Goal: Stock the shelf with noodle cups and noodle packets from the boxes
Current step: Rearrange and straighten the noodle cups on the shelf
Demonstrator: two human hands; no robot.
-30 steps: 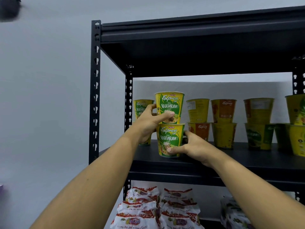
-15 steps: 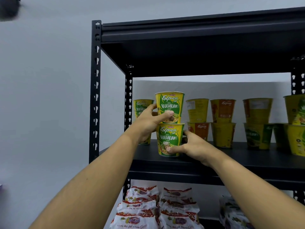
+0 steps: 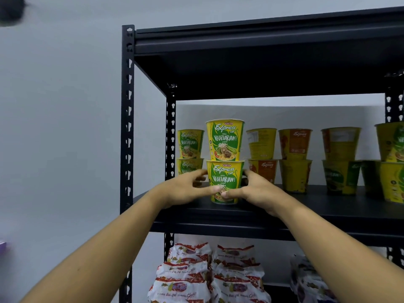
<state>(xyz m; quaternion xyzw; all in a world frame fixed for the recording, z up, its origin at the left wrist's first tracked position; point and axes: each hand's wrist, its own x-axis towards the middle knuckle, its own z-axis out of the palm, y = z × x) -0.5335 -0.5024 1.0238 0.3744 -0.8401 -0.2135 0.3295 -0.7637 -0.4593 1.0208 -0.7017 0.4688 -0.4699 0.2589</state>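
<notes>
Two green-and-yellow vegetarian noodle cups stand stacked near the front left of the black shelf board [image 3: 328, 206]. My left hand [image 3: 185, 191] and my right hand [image 3: 255, 191] clasp the lower cup [image 3: 225, 176] from either side, thumbs meeting on its front. The upper cup [image 3: 225, 141] rests on top, untouched. Behind it to the left stands another two-cup stack [image 3: 189, 143]. More yellow, orange and green cup stacks [image 3: 295, 158] line the back of the shelf to the right.
White-and-red noodle packets [image 3: 207, 276] are piled on the shelf below, with more packets [image 3: 306, 278] to their right. The black upright post [image 3: 127, 127] frames the rack's left side and an upper shelf [image 3: 262, 40] hangs overhead. A grey wall lies to the left.
My left hand has dropped from the upper cup down to the lower cup's left side. My right hand stays on the lower cup. The stack has not moved.
</notes>
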